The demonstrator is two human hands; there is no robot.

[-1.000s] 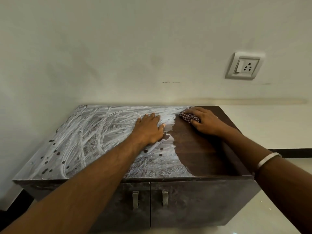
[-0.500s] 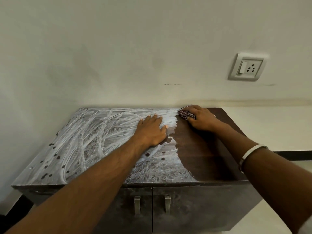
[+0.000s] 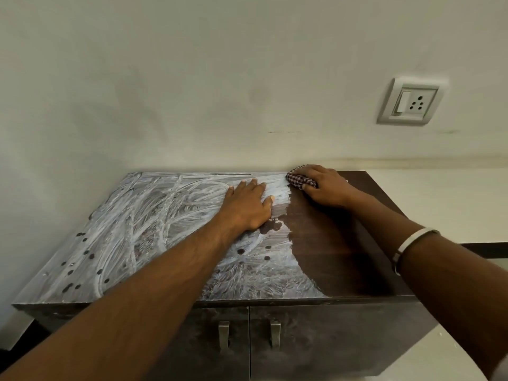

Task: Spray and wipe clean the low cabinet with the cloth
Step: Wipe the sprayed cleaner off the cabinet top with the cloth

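A low dark wooden cabinet (image 3: 338, 254) stands against the wall. Most of its top, from the left to past the middle, is covered in smeared white residue with dark spots; the right strip is bare dark wood. My right hand (image 3: 325, 187) presses a bunched red-and-white checked cloth (image 3: 298, 181) onto the far edge of the top, right at the boundary of the white film. My left hand (image 3: 247, 206) lies flat, palm down with fingers spread, on the white area just left of the cloth. No spray bottle is in view.
The cabinet has two front doors with metal handles (image 3: 224, 335) near the middle. A wall socket with a switch (image 3: 411, 101) sits high on the right. A pale ledge runs along the wall to the right of the cabinet, with light floor at the lower right.
My right hand has pushed the cloth farther back, to the rear edge of the top by the wall. My left hand has stayed flat in about the same place.
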